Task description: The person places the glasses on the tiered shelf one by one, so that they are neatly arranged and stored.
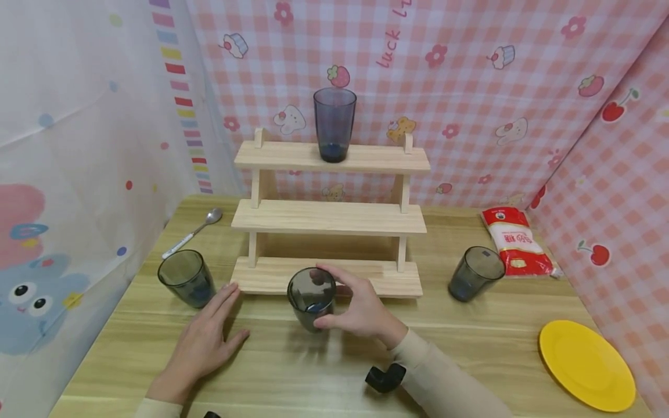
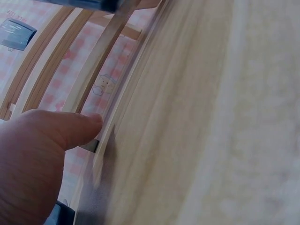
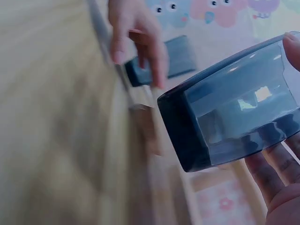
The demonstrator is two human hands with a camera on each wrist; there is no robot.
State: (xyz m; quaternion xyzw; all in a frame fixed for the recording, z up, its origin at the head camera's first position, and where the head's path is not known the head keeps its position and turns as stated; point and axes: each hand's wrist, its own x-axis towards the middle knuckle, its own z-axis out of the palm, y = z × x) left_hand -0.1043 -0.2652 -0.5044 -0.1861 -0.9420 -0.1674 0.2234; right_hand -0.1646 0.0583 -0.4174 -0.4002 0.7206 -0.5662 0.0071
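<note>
My right hand point(image 1: 363, 307) holds a dark tinted drinking glass point(image 1: 305, 299) between thumb and fingers, just in front of the bottom step of a three-tier wooden shelf point(image 1: 329, 216). The right wrist view shows the base of this glass point(image 3: 234, 112) apart from the tabletop. My left hand point(image 1: 204, 339) reaches over the table with its fingers extended; the fingertips are at the shelf's lower left corner. Close beside them stands another tinted glass point(image 1: 187, 281). A taller bluish glass point(image 1: 334, 125) stands upright on the top step.
At the right stands another tinted glass point(image 1: 474, 276), beside a red and white packet point(image 1: 517, 241). A yellow plate point(image 1: 585, 366) lies near the right table edge. Back left lies a spoon point(image 1: 195, 231). Patterned cloth point(image 1: 470, 104) hangs behind and along both sides.
</note>
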